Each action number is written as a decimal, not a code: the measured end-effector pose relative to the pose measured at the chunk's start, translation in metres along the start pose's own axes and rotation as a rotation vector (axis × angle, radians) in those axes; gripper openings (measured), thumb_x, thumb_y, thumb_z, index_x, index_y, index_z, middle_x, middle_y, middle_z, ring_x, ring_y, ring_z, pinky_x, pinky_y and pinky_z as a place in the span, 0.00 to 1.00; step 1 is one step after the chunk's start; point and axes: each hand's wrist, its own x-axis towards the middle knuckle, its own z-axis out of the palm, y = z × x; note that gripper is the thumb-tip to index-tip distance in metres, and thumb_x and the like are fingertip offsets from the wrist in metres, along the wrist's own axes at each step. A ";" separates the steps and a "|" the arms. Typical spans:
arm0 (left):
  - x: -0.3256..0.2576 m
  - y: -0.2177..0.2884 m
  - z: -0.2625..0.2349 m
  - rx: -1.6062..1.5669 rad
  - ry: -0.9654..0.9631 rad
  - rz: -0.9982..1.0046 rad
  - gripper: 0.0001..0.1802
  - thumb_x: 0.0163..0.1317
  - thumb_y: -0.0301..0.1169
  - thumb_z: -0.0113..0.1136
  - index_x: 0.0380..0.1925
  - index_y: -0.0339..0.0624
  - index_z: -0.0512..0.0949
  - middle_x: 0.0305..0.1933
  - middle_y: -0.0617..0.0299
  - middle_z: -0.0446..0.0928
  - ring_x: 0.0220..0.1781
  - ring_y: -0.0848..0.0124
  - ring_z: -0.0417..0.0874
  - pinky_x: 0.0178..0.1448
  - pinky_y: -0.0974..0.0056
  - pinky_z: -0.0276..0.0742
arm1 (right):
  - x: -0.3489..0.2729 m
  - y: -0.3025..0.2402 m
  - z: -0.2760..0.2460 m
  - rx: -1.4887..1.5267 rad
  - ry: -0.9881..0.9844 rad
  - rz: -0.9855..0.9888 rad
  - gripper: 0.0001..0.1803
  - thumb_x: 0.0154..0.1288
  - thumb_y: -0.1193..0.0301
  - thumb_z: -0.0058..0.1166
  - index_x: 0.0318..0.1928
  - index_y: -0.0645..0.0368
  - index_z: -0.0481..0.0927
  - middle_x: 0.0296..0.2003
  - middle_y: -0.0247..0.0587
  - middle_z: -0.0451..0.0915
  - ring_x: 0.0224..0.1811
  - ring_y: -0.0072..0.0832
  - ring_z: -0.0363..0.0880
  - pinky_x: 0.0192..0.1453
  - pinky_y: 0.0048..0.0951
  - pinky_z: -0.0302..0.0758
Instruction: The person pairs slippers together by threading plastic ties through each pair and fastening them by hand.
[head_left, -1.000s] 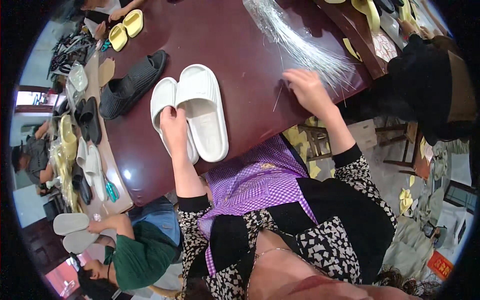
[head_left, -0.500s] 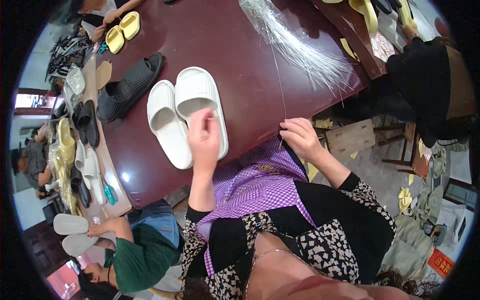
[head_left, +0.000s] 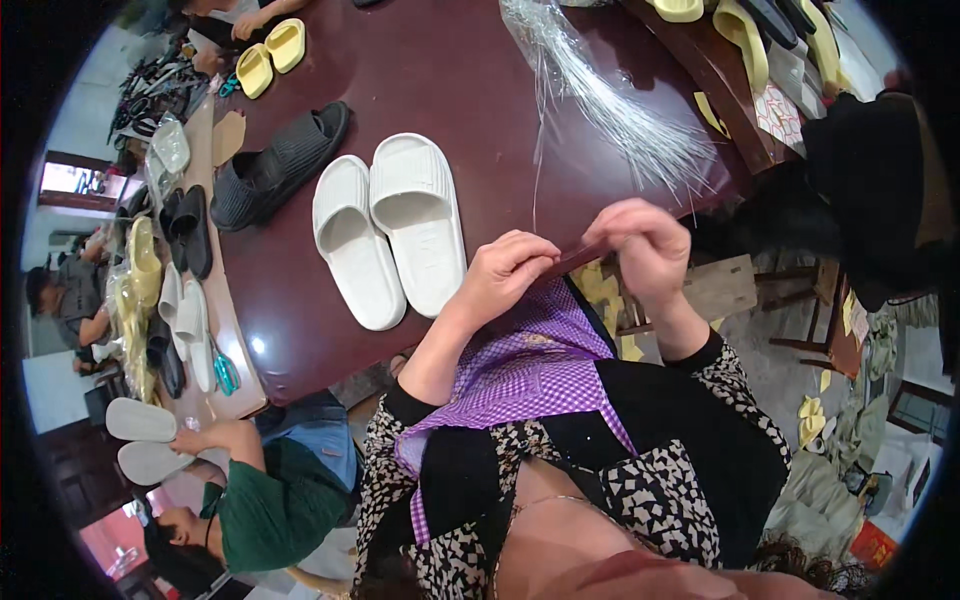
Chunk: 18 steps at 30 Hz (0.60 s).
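Our left hand point(head_left: 508, 268) has moved off the slippers point(head_left: 408, 245) toward our right hand point(head_left: 652, 258); fingers curl, whether clamped we cannot tell.

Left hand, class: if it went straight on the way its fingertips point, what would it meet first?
The left hand would probably meet the right hand first, though this single view leaves the depth between them unclear.
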 end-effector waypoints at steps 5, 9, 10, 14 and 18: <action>-0.010 0.014 -0.009 -0.064 -0.004 -0.109 0.06 0.56 0.19 0.57 0.35 0.34 0.79 0.37 0.57 0.78 0.36 0.69 0.79 0.40 0.67 0.75 | 0.023 -0.002 -0.013 0.228 0.128 -0.105 0.05 0.64 0.75 0.51 0.39 0.63 0.76 0.31 0.43 0.76 0.31 0.31 0.73 0.37 0.30 0.72; -0.022 0.032 -0.013 0.008 0.047 -0.025 0.06 0.55 0.19 0.59 0.33 0.34 0.79 0.34 0.56 0.77 0.34 0.67 0.78 0.38 0.67 0.74 | 0.039 -0.019 -0.024 0.388 0.129 -0.200 0.09 0.65 0.70 0.52 0.41 0.62 0.77 0.30 0.41 0.75 0.29 0.26 0.69 0.35 0.28 0.68; -0.024 0.039 -0.015 0.059 0.075 0.039 0.06 0.53 0.19 0.60 0.33 0.34 0.79 0.34 0.56 0.77 0.33 0.66 0.78 0.37 0.67 0.74 | 0.042 -0.024 -0.026 0.394 0.122 -0.195 0.09 0.65 0.70 0.52 0.41 0.62 0.77 0.30 0.41 0.75 0.29 0.26 0.69 0.35 0.28 0.68; -0.044 0.064 -0.028 0.274 0.155 0.193 0.07 0.49 0.18 0.62 0.31 0.34 0.78 0.32 0.55 0.76 0.32 0.63 0.78 0.34 0.65 0.74 | 0.048 -0.028 -0.015 0.533 0.142 -0.162 0.08 0.66 0.73 0.51 0.43 0.63 0.77 0.28 0.39 0.75 0.27 0.25 0.71 0.34 0.26 0.69; -0.086 0.077 -0.043 0.532 0.218 0.227 0.09 0.44 0.18 0.63 0.29 0.35 0.78 0.29 0.55 0.76 0.30 0.61 0.78 0.32 0.63 0.74 | 0.029 -0.003 0.035 0.083 0.111 0.363 0.08 0.64 0.77 0.50 0.44 0.63 0.77 0.25 0.34 0.76 0.24 0.20 0.72 0.29 0.20 0.69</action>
